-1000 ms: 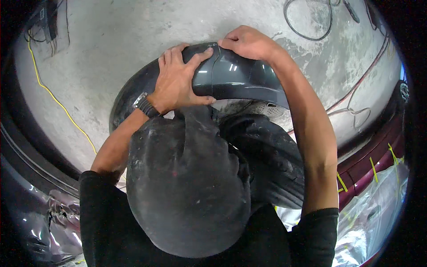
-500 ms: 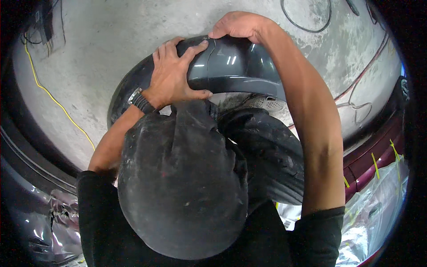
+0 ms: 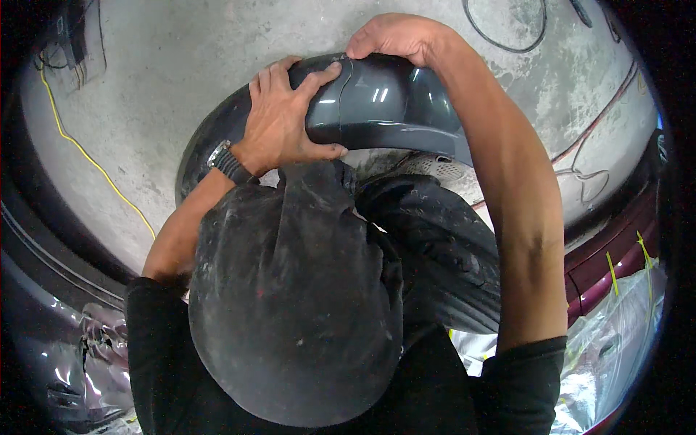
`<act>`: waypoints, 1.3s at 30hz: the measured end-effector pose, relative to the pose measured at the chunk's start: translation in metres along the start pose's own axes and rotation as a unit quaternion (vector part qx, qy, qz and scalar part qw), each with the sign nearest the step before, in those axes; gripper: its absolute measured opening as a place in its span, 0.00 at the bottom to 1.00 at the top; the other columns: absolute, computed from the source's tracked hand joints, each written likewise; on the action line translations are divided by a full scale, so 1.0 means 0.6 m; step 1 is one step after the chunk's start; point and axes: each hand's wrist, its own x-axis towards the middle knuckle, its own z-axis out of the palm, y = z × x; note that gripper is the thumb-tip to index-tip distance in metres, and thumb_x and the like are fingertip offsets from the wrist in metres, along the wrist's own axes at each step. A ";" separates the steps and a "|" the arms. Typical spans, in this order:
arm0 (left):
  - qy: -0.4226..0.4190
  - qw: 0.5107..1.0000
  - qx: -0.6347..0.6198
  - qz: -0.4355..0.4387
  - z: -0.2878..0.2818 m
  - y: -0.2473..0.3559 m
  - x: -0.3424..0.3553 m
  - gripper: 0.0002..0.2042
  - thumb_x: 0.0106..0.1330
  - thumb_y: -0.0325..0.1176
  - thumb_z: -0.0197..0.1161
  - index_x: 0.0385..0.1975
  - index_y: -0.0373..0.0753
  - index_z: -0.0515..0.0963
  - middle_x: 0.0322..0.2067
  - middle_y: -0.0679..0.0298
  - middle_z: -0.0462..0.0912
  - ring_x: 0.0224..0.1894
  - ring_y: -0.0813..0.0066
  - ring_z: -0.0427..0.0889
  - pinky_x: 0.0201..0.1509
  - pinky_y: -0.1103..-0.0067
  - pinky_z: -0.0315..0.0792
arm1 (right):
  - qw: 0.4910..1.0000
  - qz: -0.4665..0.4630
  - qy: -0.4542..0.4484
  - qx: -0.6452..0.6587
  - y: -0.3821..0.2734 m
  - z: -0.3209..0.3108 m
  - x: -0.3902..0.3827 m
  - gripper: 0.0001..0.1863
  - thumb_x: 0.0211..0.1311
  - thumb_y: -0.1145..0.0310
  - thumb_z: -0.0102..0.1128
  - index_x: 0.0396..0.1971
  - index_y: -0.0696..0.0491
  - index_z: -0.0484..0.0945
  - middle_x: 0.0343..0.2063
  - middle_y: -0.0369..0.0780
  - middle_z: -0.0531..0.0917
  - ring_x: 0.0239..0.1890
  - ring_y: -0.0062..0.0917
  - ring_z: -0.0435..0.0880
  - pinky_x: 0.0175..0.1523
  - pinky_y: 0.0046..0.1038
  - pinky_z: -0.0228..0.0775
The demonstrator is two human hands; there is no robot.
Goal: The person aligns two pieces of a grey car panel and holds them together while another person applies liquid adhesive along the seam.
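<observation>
A glossy dark grey curved panel arches across my bent legs in dark dusty trousers, with a thin crack-like line down its middle. My left hand grips it left of that line, fingers spread over the top, thumb at the lower edge. My right hand is curled over the upper edge just right of the line, thumb tip pressed there; its other fingertips are hidden. A perforated grey shoe shows below the panel.
Grey concrete floor lies around, with a yellow cord at left and looped hoses at right. A dark, crumpled vehicle part is at lower left. A maroon body panel with yellow tape and plastic sheeting is at lower right.
Both hands and the panel moved slightly upward in the picture from one second ago, the right hand most, with little change over the last half second. The grips look the same.
</observation>
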 end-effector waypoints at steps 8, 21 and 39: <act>-0.001 1.000 -0.003 -0.004 -0.001 0.001 -0.001 0.54 0.31 0.55 0.83 0.68 0.58 0.66 0.60 0.41 0.64 0.63 0.42 0.61 0.65 0.52 0.57 | 0.998 -0.020 0.042 -0.035 -0.021 0.021 -0.028 0.13 0.61 0.63 0.65 0.40 0.54 0.87 0.35 0.36 0.87 0.39 0.23 0.80 0.50 0.28 0.71; -0.010 0.999 -0.046 -0.019 -0.007 -0.003 0.004 0.58 0.38 0.62 0.80 0.71 0.43 0.60 0.63 0.42 0.62 0.65 0.41 0.61 0.69 0.52 0.56 | 0.995 -0.027 0.084 -0.036 -0.015 0.033 -0.022 0.14 0.62 0.62 0.67 0.41 0.56 0.86 0.35 0.36 0.86 0.39 0.23 0.79 0.50 0.28 0.71; -0.305 0.888 -0.298 -0.173 -0.028 -0.060 0.139 0.26 0.56 0.54 0.75 0.38 0.32 0.84 0.29 0.64 0.85 0.28 0.79 0.82 0.33 0.79 0.75 | 0.973 0.024 0.058 -0.223 -0.070 0.029 -0.074 0.21 0.69 0.56 0.57 0.55 0.52 0.83 0.50 0.48 0.84 0.44 0.36 0.81 0.47 0.34 0.74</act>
